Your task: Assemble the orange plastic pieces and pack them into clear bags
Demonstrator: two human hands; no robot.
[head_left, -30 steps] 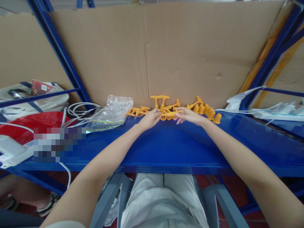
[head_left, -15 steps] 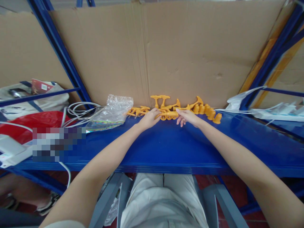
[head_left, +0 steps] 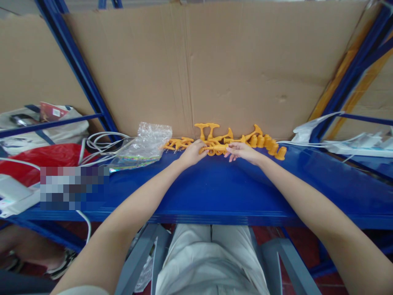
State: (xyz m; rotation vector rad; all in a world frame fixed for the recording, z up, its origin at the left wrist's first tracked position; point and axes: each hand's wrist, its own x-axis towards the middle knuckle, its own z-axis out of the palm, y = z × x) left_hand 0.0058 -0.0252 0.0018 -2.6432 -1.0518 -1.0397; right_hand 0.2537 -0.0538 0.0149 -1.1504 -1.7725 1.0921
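Observation:
My left hand [head_left: 194,153] is closed on the left end of a yellow plastic part [head_left: 218,148] near the back of the blue table. At the part's right end, my right hand [head_left: 241,152] pinches it between thumb and fingers. Small round yellow pieces [head_left: 211,152] show just below the part, between the hands. Behind them stand yellow T-shaped pieces [head_left: 211,130]. More yellow pieces [head_left: 178,143] with small metal bits lie left of my left hand. Several yellow cup-like pieces [head_left: 270,144] stand in rows to the right of my right hand.
Clear plastic bags [head_left: 150,141] and white cables [head_left: 101,143] lie on the left of the blue table [head_left: 215,192], near a red bag [head_left: 55,157]. A white power strip [head_left: 362,148] is at the right. Cardboard [head_left: 239,69] stands behind. A person's leg [head_left: 33,246] shows lower left.
My right hand has shifted slightly left, and its fingers have moved in at the right end of the yellow part. My left hand has hardly moved.

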